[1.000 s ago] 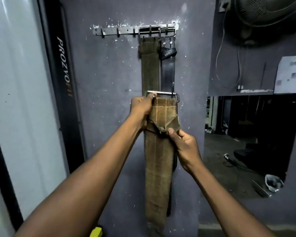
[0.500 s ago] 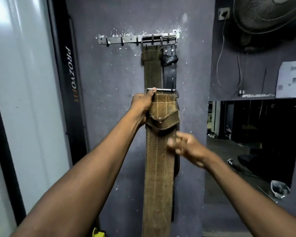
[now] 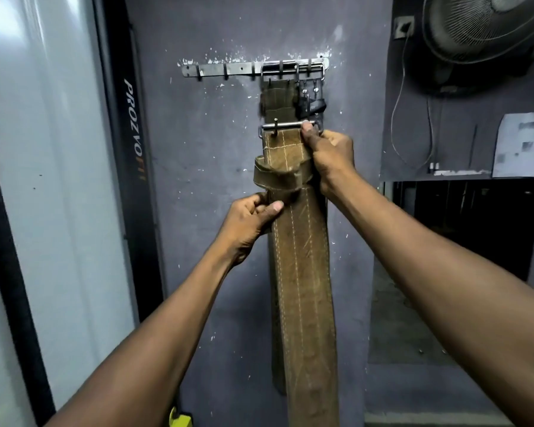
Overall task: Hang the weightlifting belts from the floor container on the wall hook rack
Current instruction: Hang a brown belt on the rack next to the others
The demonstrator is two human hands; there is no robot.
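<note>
I hold a long brown weightlifting belt point(image 3: 302, 282) upright against the grey wall. My right hand point(image 3: 332, 158) grips its top end at the steel buckle point(image 3: 287, 126). My left hand point(image 3: 248, 221) pinches the belt's left edge just under the leather keeper loop point(image 3: 275, 180). Above the buckle, a metal hook rack point(image 3: 228, 69) is screwed to the wall. An olive belt point(image 3: 278, 100) and a black belt point(image 3: 312, 101) hang from the rack's right hooks, mostly hidden behind the belt I hold.
A black frame post lettered PROZVOFIT point(image 3: 133, 131) stands left of the wall. A wall fan point(image 3: 481, 29) with dangling cables is at the upper right. Below it is a dark mirror or opening point(image 3: 463, 223). A yellow object point(image 3: 181, 419) lies on the floor.
My hands swapped places: the right hand moved up to the buckle end, the left hand dropped below the keeper loop. The belt rose closer to the rack.
</note>
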